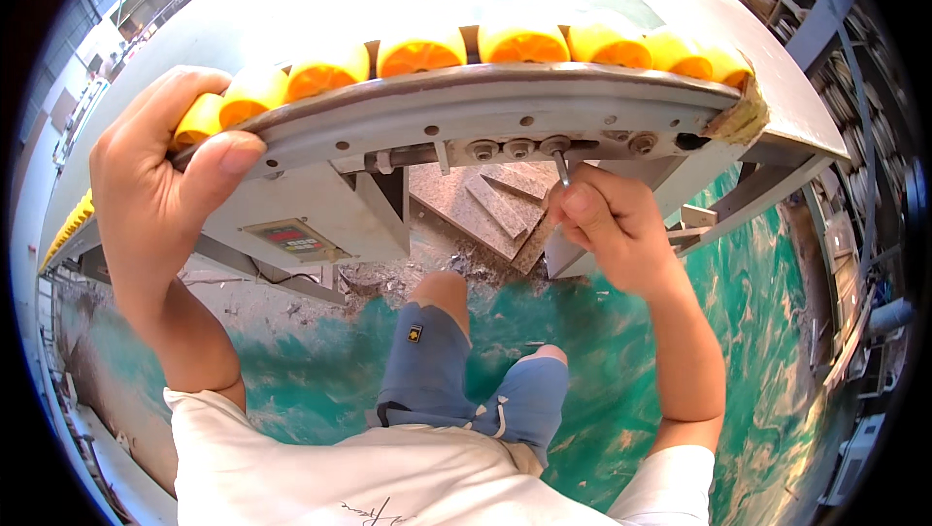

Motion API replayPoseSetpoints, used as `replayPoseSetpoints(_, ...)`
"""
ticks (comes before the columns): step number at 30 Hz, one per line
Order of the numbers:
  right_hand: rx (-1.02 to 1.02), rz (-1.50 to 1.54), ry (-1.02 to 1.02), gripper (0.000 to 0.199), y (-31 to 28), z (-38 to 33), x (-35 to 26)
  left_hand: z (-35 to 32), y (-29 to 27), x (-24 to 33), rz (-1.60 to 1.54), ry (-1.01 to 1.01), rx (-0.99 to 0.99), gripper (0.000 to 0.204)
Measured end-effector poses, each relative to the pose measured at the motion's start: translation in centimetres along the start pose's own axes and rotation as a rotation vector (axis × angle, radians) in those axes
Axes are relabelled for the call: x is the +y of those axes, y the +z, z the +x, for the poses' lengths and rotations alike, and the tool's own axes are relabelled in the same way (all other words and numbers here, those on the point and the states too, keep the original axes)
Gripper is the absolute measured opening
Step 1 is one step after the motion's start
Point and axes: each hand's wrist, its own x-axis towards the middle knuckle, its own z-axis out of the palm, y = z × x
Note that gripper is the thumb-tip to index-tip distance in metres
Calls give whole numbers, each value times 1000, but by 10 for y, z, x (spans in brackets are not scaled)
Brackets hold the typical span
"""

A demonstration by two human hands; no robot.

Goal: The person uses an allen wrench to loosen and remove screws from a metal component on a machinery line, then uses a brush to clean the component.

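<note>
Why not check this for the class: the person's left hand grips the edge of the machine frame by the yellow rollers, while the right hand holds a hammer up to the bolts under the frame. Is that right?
Not quite. The head view shows the right hand holding a thin metal key, not a hammer, its tip at one of the bolts. The rest stands: the left hand grips the machine frame by the yellow rollers.

One small display [296, 238] is seen on the grey control box [311, 220] under the roller rail [485, 104], lower left of centre. It is rectangular, dark with red lit digits, framed by a pale panel with buttons below. No packages or signs are seen.
</note>
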Motion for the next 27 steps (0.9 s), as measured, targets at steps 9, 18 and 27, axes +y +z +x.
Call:
replayPoseSetpoints(9, 890, 589, -292, 42, 129, 22, 29, -4, 8, 13, 3, -94, 93, 53)
replayPoseSetpoints(18, 1143, 1404, -107, 36, 155, 51, -57, -3, 5, 5, 92, -18, 35, 62)
replayPoseSetpoints(27, 835, 705, -264, 39, 146, 8, -5, -5, 1, 4, 98, -10, 16, 61)
